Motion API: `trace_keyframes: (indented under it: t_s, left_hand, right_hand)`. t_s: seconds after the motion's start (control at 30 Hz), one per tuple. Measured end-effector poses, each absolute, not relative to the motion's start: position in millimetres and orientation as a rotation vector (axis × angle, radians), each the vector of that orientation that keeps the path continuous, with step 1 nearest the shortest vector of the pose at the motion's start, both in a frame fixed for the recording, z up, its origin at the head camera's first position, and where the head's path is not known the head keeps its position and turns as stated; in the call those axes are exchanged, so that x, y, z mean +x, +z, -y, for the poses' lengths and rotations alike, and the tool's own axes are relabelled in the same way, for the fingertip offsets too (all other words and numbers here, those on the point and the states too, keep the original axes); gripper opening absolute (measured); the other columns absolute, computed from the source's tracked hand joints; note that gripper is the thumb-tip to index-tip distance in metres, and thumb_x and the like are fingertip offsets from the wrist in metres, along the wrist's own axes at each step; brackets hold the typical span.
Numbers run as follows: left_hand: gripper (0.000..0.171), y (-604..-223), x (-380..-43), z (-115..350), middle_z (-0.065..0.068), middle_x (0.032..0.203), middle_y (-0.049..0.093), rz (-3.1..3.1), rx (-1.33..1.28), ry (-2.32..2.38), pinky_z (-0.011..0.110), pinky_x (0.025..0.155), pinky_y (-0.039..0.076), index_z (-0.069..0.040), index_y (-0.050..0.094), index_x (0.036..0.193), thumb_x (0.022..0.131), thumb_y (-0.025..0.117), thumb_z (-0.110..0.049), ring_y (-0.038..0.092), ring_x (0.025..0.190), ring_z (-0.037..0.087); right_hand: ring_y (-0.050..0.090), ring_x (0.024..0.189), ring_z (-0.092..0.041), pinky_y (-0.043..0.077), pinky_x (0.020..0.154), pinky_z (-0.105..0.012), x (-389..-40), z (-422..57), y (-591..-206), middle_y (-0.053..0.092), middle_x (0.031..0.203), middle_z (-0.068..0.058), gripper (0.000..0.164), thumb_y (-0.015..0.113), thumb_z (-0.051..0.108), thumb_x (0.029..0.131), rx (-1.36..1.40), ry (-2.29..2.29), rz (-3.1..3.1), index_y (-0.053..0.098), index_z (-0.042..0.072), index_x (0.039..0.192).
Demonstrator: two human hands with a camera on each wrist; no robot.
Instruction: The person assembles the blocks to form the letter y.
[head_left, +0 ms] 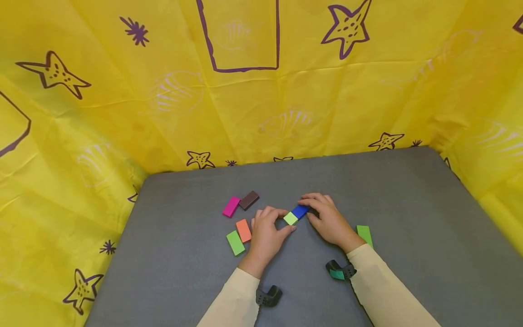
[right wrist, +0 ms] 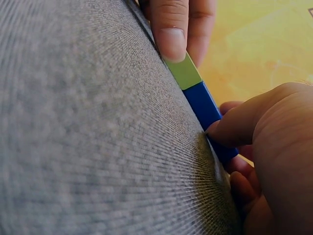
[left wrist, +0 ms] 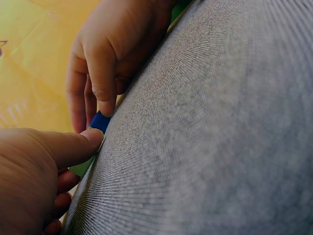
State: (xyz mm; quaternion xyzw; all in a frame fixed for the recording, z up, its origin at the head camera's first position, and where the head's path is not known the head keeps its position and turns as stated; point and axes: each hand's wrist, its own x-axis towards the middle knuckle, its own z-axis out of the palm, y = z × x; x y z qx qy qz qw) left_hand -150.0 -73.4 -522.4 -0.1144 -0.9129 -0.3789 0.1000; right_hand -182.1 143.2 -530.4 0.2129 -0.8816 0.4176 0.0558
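Pinches the light-green block (head_left: 291,219) with the left hand (head_left: 268,231) and the blue block (head_left: 300,211) with the right hand (head_left: 330,221), end to end on the worktop (head_left: 184,259), apparently aligning them, likely needing even inward pressure next.

head: high, fwd/dn | 2 wrists: low, close | all share blue blk (head_left: 299,211)

Right grip (right wrist: 278,147) pinches a blue block (right wrist: 202,104) touching a green block (right wrist: 188,73)

The head view is evenly lit; in the left wrist view, the tabletop (left wrist: 244,166) is blurred toward four o'clock.
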Motion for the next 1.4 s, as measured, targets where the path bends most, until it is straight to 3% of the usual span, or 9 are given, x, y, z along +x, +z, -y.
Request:
trace_keyframes:
  t_s: [0.47, 0.73, 0.87, 1.03, 1.2, 1.4]
  left_hand:
    - [0.040, -524, -150, 74, -0.003, 0.111, 0.068, 2.698, -0.354, -1.143, 0.045, 0.085, 0.037, -0.015, 0.081, 0.119, 0.086, 0.097, -0.027, 0.053, 0.100, 0.021]
    - [0.060, -516, -145, 77, 0.002, 0.136, 0.064, 2.783, -0.489, -1.154, 0.050, 0.093, 0.039, -0.013, 0.072, 0.139, 0.088, 0.095, -0.034, 0.053, 0.118, 0.026]
    - [0.076, -510, -140, 78, 0.002, 0.157, 0.054, 2.884, -0.641, -1.074, 0.058, 0.107, 0.039, -0.014, 0.061, 0.154, 0.092, 0.090, -0.046, 0.048, 0.137, 0.029]
    - [0.097, -503, -135, 83, -0.004, 0.176, 0.030, 2.997, -0.813, -0.946, 0.064, 0.118, 0.032, -0.015, 0.045, 0.168, 0.092, 0.084, -0.061, 0.033, 0.155, 0.029]
    - [0.107, -501, -134, 88, -0.011, 0.180, 0.010, 3.065, -0.929, -0.889, 0.063, 0.121, 0.027, -0.017, 0.035, 0.172, 0.091, 0.081, -0.068, 0.019, 0.162, 0.028]
    - [0.110, -506, -137, 91, -0.017, 0.180, 0.003, 3.065, -1.001, -0.905, 0.062, 0.121, 0.023, -0.021, 0.029, 0.174, 0.090, 0.075, -0.076, 0.014, 0.164, 0.026]
  right_hand:
    - [0.052, 0.128, -0.039, 0.045, 0.106, -0.060, -181, -144, -529, 0.061, 0.147, -0.013, 0.040, 0.067, -0.007, 0.102, 0.639, 1.281, 2.666, 0.072, 0.006, 0.139]
    - [0.048, 0.139, -0.042, 0.043, 0.110, -0.063, -177, -145, -524, 0.056, 0.150, -0.016, 0.045, 0.066, -0.008, 0.101, 0.592, 1.331, 2.660, 0.068, 0.005, 0.144]
    - [0.051, 0.136, -0.041, 0.049, 0.103, -0.061, -175, -147, -515, 0.056, 0.150, -0.017, 0.045, 0.069, -0.005, 0.102, 0.607, 1.364, 2.621, 0.066, 0.004, 0.146]
    - [0.059, 0.125, -0.043, 0.054, 0.095, -0.060, -174, -155, -501, 0.057, 0.147, -0.016, 0.045, 0.071, -0.003, 0.102, 0.622, 1.426, 2.549, 0.065, 0.002, 0.146]
    - [0.060, 0.125, -0.046, 0.054, 0.094, -0.062, -170, -170, -487, 0.058, 0.146, -0.014, 0.047, 0.072, -0.001, 0.102, 0.623, 1.411, 2.543, 0.065, 0.006, 0.148]
    - [0.060, 0.121, -0.043, 0.054, 0.090, -0.061, -162, -191, -470, 0.060, 0.144, -0.012, 0.047, 0.073, -0.001, 0.102, 0.635, 1.334, 2.535, 0.065, 0.008, 0.148]
